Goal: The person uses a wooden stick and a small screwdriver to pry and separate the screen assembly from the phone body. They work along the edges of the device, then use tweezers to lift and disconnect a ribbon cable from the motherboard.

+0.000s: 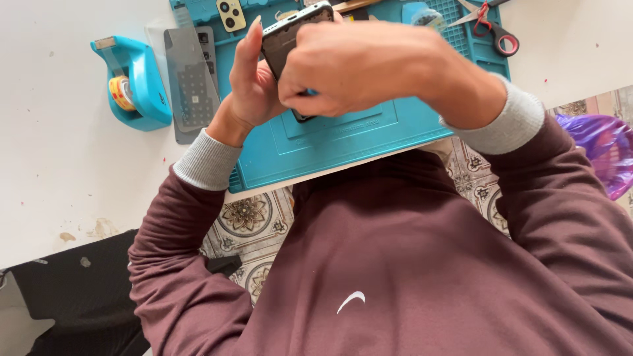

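The left hand (254, 86) cradles a dark phone (290, 33) from the side, fingers upright along its edge, steadying it tilted above the teal repair mat (343, 142). The right hand (359, 66) is clamped over the phone's lower part, apparently pressing. A tape dispenser (135, 82) sits left of the hands and scissors (491, 26) beyond the right hand on the worktop (59, 171).
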